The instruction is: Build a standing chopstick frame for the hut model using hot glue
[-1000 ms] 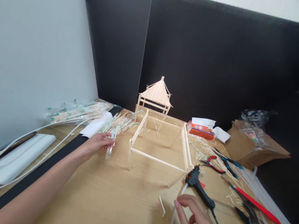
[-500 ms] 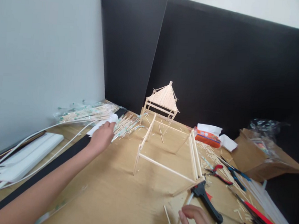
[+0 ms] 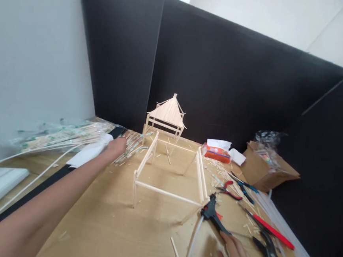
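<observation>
**Both the right hand (image 3: pixel 235 256) and the left hand (image 3: pixel 115 147) are out over a wooden table (image 3: pixel 106 234)**

Nearest me, the right hand's fingers (image 3: pixel 225 239) blur but look apart, clamped on nothing, just beside the black handle of a hot glue gun (image 3: pixel 213 215). A white glue stick (image 3: pixel 192 247) runs down from the gun. Red-handled pliers (image 3: pixel 227 191) lie beyond it. Farther left, the left hand rests at a pile of loose wooden sticks (image 3: pixel 131 147), next to a sheet of white paper (image 3: pixel 87 155); its fingers are hidden from here, so I can't tell how they stand. Between the hands stands an open stick frame (image 3: pixel 170 176). Beyond that, a miniature stick hut (image 3: pixel 166 114) stands before a black panel (image 3: pixel 222 81).
</observation>
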Action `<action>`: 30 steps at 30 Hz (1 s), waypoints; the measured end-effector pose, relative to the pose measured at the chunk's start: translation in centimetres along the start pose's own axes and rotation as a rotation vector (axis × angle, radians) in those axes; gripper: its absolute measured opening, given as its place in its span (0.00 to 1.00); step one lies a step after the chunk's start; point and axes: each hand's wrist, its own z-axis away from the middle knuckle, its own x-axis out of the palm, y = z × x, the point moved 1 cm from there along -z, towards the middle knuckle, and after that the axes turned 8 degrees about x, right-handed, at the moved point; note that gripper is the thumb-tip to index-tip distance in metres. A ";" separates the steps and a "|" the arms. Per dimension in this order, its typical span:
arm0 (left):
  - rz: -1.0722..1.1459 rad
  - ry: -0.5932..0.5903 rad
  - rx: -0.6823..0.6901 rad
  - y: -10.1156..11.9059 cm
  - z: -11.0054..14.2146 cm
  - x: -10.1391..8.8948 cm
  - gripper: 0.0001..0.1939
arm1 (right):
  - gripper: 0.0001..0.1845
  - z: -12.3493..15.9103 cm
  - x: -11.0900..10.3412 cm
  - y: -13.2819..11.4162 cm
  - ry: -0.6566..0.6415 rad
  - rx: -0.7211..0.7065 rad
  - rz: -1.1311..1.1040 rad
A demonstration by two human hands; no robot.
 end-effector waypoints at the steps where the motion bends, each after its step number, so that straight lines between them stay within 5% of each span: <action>1: 0.002 -0.009 -0.019 -0.2 -0.2 0.0 0.18 | 0.20 0.1 0.1 0.5 -0.021 0.027 0.019; 9: 0.051 -0.065 -0.033 -1.8 -0.5 -0.4 0.17 | 0.23 -1.9 0.1 0.7 -0.084 0.209 0.020; 14: 0.077 -0.004 0.024 -1.8 0.6 -1.1 0.18 | 0.24 -4.1 -0.4 1.4 -0.215 0.152 0.018; 22: -0.044 -0.031 -0.028 -1.2 1.6 -1.0 0.17 | 0.22 -7.1 0.2 4.1 -0.099 0.064 0.006; 30: -0.069 -0.061 -0.060 0.0 1.7 -0.6 0.17 | 0.22 -9.8 1.7 5.9 -0.151 -0.019 0.042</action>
